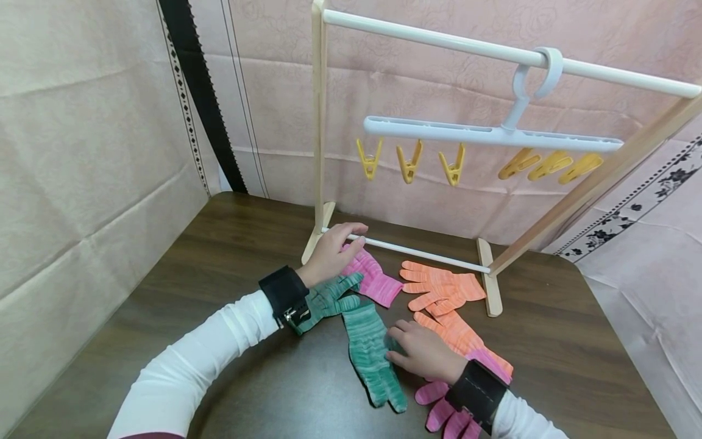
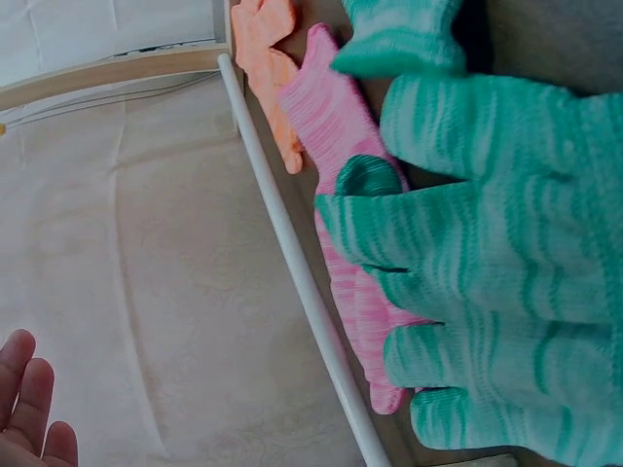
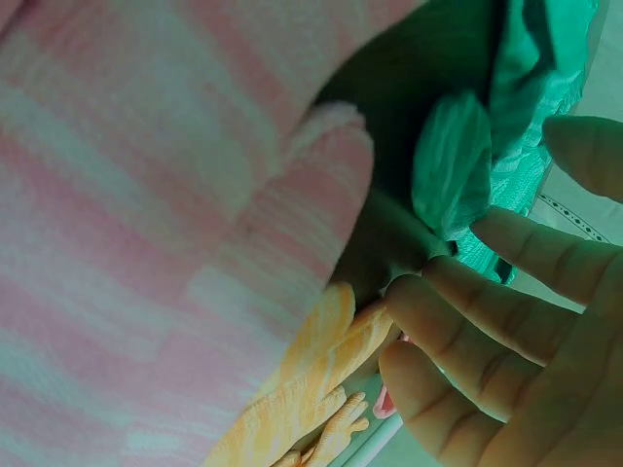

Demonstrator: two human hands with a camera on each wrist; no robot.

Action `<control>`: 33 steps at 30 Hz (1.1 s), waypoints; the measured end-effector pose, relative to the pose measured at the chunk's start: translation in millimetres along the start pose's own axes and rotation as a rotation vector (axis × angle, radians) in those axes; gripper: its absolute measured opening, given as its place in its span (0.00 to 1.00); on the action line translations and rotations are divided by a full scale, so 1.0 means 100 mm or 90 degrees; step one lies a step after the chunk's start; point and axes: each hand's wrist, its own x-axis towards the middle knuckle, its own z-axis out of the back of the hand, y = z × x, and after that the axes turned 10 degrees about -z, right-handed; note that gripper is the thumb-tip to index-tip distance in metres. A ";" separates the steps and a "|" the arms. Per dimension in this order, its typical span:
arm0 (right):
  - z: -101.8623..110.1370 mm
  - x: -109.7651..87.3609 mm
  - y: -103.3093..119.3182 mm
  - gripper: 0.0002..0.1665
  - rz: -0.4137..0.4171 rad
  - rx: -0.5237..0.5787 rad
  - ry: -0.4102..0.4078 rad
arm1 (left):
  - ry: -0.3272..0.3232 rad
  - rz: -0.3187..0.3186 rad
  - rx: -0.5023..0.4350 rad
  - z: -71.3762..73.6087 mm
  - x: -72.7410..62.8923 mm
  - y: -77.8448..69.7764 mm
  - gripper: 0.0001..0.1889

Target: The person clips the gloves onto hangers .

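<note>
In the head view my left hand (image 1: 333, 254) hovers over a pink knit glove (image 1: 378, 279) and a green glove (image 1: 325, 300). Its fingers are loosely bent with nothing between them; in the left wrist view only some fingertips (image 2: 27, 399) show. My right hand (image 1: 425, 349) is beside a second green glove (image 1: 373, 350), its fingers spread in the right wrist view. Whether it touches that glove I cannot tell. Two orange gloves (image 1: 445, 285) lie to the right, overlapping. Another pink glove (image 1: 439, 414) is partly hidden under my right wrist.
A wooden drying stand (image 1: 319, 122) with a white top rod (image 1: 428, 40) stands at the back. From it hangs a light blue hanger (image 1: 439, 130) carrying several yellow clothespins (image 1: 408, 161). A low white rod (image 1: 417, 251) joins the stand's feet on the brown table (image 1: 263, 244).
</note>
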 end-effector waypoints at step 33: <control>-0.05 0.06 -0.02 0.12 -0.010 0.021 -0.041 | -0.082 0.056 -0.097 0.23 0.22 -0.04 0.16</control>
